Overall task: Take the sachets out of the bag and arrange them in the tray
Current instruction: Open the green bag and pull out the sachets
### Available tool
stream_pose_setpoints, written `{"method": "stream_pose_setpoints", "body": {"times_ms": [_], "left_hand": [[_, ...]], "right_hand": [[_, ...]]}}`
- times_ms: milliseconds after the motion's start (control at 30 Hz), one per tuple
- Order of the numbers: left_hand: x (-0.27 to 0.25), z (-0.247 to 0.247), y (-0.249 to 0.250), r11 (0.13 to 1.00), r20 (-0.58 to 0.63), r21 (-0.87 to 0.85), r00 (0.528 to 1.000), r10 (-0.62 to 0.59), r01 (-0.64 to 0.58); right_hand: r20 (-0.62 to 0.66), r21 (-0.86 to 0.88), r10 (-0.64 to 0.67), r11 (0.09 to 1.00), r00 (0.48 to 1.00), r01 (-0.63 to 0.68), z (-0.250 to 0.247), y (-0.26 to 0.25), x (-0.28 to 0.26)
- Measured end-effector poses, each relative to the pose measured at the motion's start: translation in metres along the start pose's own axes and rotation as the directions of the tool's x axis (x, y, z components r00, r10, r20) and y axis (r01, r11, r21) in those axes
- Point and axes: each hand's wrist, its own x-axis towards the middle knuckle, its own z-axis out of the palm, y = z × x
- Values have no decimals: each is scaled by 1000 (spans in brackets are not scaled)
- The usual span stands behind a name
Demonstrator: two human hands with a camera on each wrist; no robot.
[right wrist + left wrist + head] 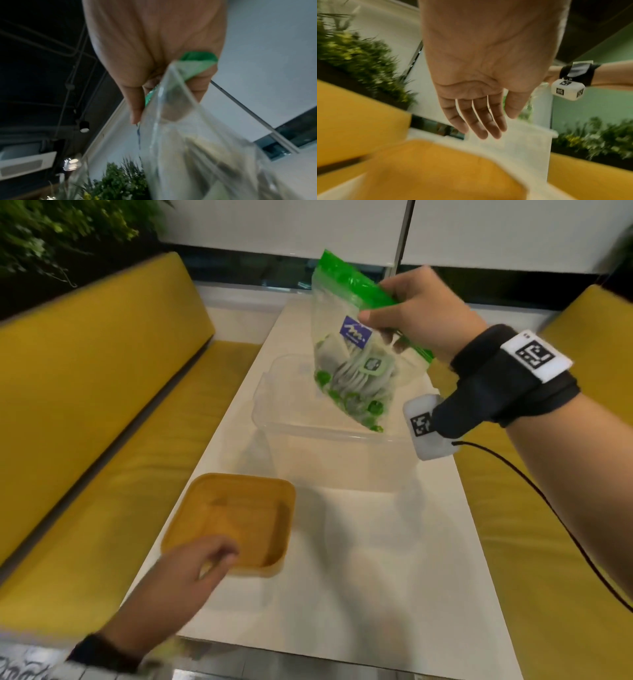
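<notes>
My right hand [404,313] grips the green zip edge of a clear plastic bag [346,350], lifted above a clear plastic container [274,419] on the table. Several grey-green sachets [356,378] are bunched in the bag's lower part. In the right wrist view my right hand's fingers [137,102] pinch the bag [197,135] near its green strip. An empty yellow square tray [236,518] lies on the table, nearer to me on the left. My left hand [198,563] hovers over the tray's near corner, blurred; in the left wrist view its fingers [479,121] are straight and hold nothing.
The narrow white table [376,559] runs away from me between two yellow benches [85,405]. A black cable [548,508] trails from my right wristband. Plants [51,231] stand behind the left bench.
</notes>
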Motion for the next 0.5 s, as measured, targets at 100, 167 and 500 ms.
{"method": "stream_pose_setpoints", "body": {"times_ms": [100,167,500], "left_hand": [[27,-15,43,985,-124,-42,979,163,-170],[42,-19,73,960,-195,-62,947,256,-273],[59,7,139,788,-260,-423,893,368,-448]], "right_hand": [[33,143,73,987,997,-77,-3,-20,-26],[48,186,119,974,992,-126,1,-26,-46],[0,501,286,829,958,-248,26,-20,-134]]}}
